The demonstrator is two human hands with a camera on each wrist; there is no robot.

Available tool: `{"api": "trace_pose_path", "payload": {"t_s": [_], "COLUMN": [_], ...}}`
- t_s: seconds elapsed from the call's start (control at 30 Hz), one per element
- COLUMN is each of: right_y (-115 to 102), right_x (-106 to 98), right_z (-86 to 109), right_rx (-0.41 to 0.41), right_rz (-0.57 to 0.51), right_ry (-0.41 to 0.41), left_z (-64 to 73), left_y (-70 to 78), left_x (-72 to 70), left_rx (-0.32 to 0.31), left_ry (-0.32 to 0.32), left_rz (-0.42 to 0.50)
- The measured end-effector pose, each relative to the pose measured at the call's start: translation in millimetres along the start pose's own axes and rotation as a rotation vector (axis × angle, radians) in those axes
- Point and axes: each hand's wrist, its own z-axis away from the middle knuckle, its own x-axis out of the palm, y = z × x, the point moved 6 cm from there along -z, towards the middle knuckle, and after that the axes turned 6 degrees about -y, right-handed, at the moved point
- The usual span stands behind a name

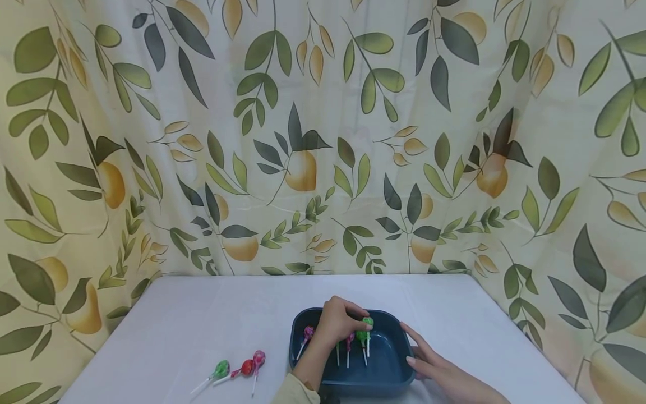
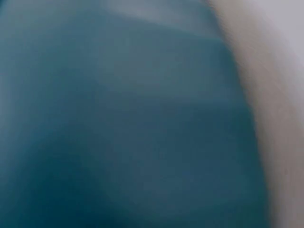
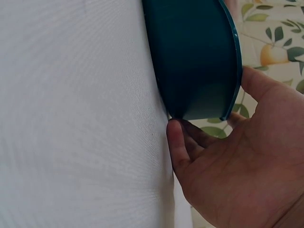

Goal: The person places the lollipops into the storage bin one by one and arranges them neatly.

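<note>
Looks plain white and flat, a table with a straight far edge and sides spreading wider toward the near end. Carries 3 wrapped lollipops at near left: a green lollipop, a red lollipop and a pink lollipop. Has the first 2 sticks slanting down to the left, the third pointing nearly straight down. Also bears, to their right, 1 dark blue tray, standing upright, round-cornered.

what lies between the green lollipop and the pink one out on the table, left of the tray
A red lollipop lies between the green lollipop and the pink lollipop on the table; the head view shows this.
</note>
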Motion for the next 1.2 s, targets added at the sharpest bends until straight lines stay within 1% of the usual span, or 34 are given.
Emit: {"api": "trace_pose_path", "payload": {"t_s": [0.1, 0.23, 0.33, 0.47, 0.57, 0.83, 1.07, 1.2], "right_y": [-1.6, -3.8, -3.7, -1.4, -0.3, -1.4, -0.4, -1.4], "right_x": [-0.6, -1.1, -1.3, -1.5, -1.0, 3.2, 0.7, -0.5], "right_z": [0.9, 0.2, -1.6, -3.5, -3.8, -5.6, -4.4, -3.3], "right_rx": [-0.008, -0.008, 0.005, 0.022, 0.024, 0.004, -0.010, -0.004], "right_rz": [0.006, 0.003, -0.004, -0.006, 0.006, -0.005, 0.000, 0.003], "right_ry": [-0.002, 0.002, 0.014, 0.023, 0.016, -0.011, -0.014, -0.006], "left_z": [-2.5, -6.2, -7.9, -8.3, -8.3, -8.5, -11.5, -12.4], "left_y": [3.9, 4.5, 2.3, -0.6, -2.1, -6.3, -6.1, -4.8], "left_x": [5.7, 13.0, 17.0, 20.7, 22.5, 22.3, 26.8, 28.9], "left_rx": [-0.016, -0.073, -0.108, -0.126, -0.129, -0.132, -0.096, -0.089], "left_ry": [0.021, 0.040, 0.054, 0.070, 0.073, 0.088, 0.076, 0.074], "left_rz": [-0.075, -0.142, -0.168, -0.189, -0.217, -0.280, -0.346, -0.390]}}
